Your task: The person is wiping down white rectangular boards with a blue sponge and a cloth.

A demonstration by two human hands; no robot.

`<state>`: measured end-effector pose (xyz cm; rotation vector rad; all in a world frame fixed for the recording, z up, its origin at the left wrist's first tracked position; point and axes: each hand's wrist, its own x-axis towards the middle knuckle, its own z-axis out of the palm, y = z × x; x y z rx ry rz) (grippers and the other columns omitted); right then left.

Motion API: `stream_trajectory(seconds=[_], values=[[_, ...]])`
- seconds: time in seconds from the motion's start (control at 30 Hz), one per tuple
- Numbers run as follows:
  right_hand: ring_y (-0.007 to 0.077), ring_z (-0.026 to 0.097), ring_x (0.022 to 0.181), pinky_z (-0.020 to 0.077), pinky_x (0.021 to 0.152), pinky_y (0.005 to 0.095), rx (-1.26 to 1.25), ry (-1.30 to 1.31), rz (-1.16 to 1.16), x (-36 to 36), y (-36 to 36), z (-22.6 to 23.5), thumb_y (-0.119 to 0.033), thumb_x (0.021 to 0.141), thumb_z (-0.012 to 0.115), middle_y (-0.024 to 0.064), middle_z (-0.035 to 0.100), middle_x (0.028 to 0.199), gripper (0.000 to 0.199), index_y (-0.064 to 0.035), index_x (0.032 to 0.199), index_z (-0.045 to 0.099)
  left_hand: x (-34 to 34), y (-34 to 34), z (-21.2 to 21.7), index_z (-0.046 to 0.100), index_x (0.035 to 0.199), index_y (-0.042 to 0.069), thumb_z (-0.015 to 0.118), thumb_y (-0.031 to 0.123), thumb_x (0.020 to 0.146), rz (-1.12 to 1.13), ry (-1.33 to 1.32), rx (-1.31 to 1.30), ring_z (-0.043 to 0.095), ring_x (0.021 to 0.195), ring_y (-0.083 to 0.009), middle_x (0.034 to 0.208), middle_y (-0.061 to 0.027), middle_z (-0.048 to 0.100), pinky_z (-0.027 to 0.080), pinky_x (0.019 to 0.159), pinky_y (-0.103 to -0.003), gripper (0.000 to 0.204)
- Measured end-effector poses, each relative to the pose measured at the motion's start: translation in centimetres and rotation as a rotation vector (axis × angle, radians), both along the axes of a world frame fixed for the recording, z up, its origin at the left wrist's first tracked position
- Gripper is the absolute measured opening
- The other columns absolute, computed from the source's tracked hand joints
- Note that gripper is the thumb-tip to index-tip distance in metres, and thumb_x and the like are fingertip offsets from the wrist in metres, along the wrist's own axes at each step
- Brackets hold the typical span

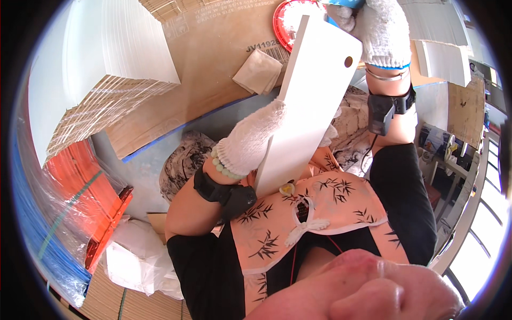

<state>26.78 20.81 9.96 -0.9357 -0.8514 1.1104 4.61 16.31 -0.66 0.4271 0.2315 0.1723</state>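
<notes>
Presently, one long white flat board with a single round hole near its far end [309, 101] is held slanted, its near end braced against the person's orange patterned top, apparently so that the far end stays steady and reachable. The left hand [255, 137], in a white knitted glove, wraps the board's left edge at mid-length, fingers closed on it, and seems to act as the support. The right hand [381, 29], gloved likewise, is bunched at the far right corner just beyond the hole, closed on a pale cloth with something blue behind; what it pinches beyond that cannot be told.

Count: one board, two gloves, two black wrist units. One red round dish of white matter [288, 21] lies far, touching the board's tip. One folded beige pad [257, 71] rests on the brown cardboard sheet [213, 58] covering the worktop. One stack of white panels [122, 42] stands far left.
</notes>
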Motion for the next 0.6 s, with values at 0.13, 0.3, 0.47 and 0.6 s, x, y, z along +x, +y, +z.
stream_trajectory(seconds=[0.13,0.3,0.47,0.6], values=[[0.0060,0.056,0.056,0.0400,0.046,0.0175,-0.043,-0.194,-0.049,-0.6,0.6,-0.8,-0.012,0.100,0.059,0.0050,0.069,0.080,0.014,-0.0013,0.098,0.067,-0.4,0.3,0.3,0.040,0.152,-0.003,0.052,0.042,0.107,-0.010,0.029,0.139,0.061,0.126,-0.0307,0.143,-0.0211,0.057,0.052,0.104,-0.041,0.065],[0.0046,0.055,0.059,0.0427,0.053,0.0189,-0.058,-0.475,-0.131,-0.8,-0.9,0.4,-0.012,0.099,0.062,0.0035,0.070,0.083,0.013,-0.0020,0.099,0.069,-0.3,0.4,-0.1,0.039,0.153,-0.004,0.054,0.040,0.107,0.005,0.031,0.210,0.061,0.126,-0.0299,0.145,-0.0205,0.056,0.051,0.107,-0.041,0.065],[0.0096,0.062,0.078,0.0490,0.069,0.0223,0.144,-0.445,-0.069,-0.5,-0.2,-2.1,-0.009,0.097,0.063,0.0054,0.071,0.092,0.010,-0.0015,0.098,0.069,0.4,-0.7,0.1,0.066,0.127,-0.008,0.060,0.016,0.100,0.150,0.080,-0.042,0.071,0.108,-0.0241,0.125,-0.0186,0.071,0.057,0.093,-0.035,0.036],[0.0134,0.064,0.088,0.0506,0.079,0.0264,0.273,-0.742,-0.116,0.7,-0.5,-1.3,-0.007,0.096,0.062,0.0070,0.070,0.096,0.009,-0.0008,0.095,0.069,1.0,-0.6,0.1,0.062,0.129,-0.011,0.058,0.020,0.101,0.121,0.085,0.100,0.070,0.109,-0.0269,0.126,-0.0218,0.069,0.057,0.095,-0.037,0.042]])
